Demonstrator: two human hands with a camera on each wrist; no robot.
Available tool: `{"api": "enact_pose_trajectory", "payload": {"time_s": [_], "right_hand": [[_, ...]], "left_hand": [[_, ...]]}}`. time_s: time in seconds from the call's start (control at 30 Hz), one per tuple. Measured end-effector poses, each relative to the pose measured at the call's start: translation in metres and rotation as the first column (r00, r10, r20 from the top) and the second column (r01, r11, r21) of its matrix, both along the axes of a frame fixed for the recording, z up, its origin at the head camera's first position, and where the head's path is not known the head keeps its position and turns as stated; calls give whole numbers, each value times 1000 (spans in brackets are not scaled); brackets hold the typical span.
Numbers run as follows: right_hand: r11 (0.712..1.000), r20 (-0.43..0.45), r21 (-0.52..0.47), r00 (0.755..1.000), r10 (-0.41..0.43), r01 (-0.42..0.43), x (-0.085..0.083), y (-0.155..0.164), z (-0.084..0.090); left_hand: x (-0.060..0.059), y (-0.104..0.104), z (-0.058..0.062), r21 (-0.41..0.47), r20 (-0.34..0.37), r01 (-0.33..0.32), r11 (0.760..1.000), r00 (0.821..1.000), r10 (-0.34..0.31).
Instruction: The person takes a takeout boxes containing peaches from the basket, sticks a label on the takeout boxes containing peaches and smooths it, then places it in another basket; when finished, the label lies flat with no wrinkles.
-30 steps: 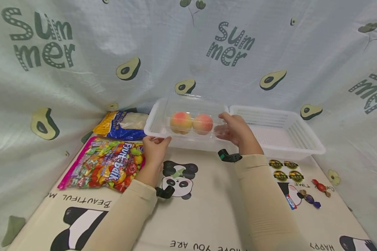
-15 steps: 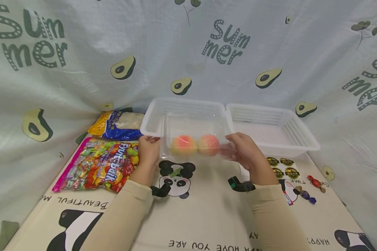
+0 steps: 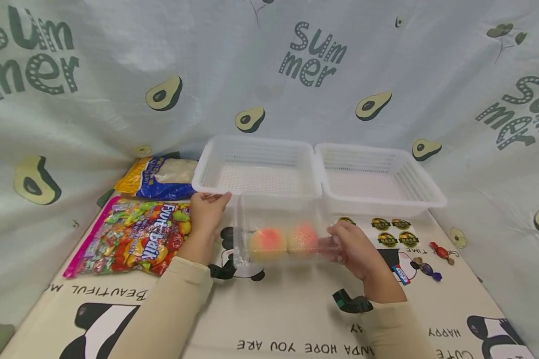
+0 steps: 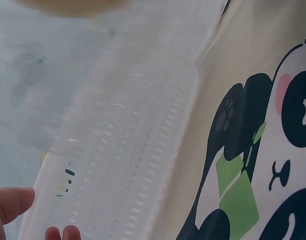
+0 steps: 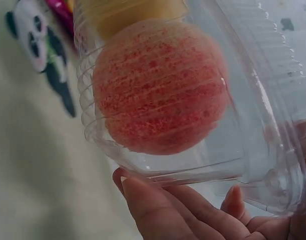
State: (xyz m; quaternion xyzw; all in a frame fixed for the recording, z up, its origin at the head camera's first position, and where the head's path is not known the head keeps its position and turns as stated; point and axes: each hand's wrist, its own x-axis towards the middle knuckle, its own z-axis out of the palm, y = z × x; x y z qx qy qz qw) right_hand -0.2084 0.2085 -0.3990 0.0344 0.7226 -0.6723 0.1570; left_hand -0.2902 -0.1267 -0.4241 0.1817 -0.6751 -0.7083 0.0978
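Observation:
My right hand (image 3: pixel 357 252) grips the right end of a clear plastic clamshell box (image 3: pixel 280 209), tilted in front of the left basket. Two peaches, one yellow-red (image 3: pixel 268 244) and one speckled pink (image 5: pixel 160 90), lie inside its near side. Thumb and fingers hold the box's end in the right wrist view. My left hand (image 3: pixel 208 214) holds the front left corner of a white plastic basket (image 3: pixel 256 142); its thumb (image 4: pixel 12 202) is at the rim and fingertips (image 4: pixel 62 233) are against the wall. The box covers part of this basket's front.
A second white basket (image 3: pixel 382 204) stands right of the first. A candy bag (image 3: pixel 134 239) and a blue-yellow packet (image 3: pixel 159 178) lie left. Wrapped candies (image 3: pixel 426 269) and round stickers (image 3: pixel 388 239) lie right on the panda-print tablecloth (image 3: pixel 296 309).
The right hand has brought the clear box with the peaches from over the left basket toward me and down, in front of it. My left hand stays at the basket's corner.

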Motion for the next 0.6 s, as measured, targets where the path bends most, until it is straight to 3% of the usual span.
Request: {"api": "enact_pose_trajectory", "payload": {"time_s": [0.27, 0.6], "right_hand": [[997, 47, 55, 998, -48, 46, 5, 4, -30], [970, 23, 199, 989, -146, 139, 5, 4, -30]], "left_hand": [[5, -5, 2, -18, -2, 3, 1000, 1000, -3], [5, 0, 6, -10, 15, 43, 999, 999, -42]]}}
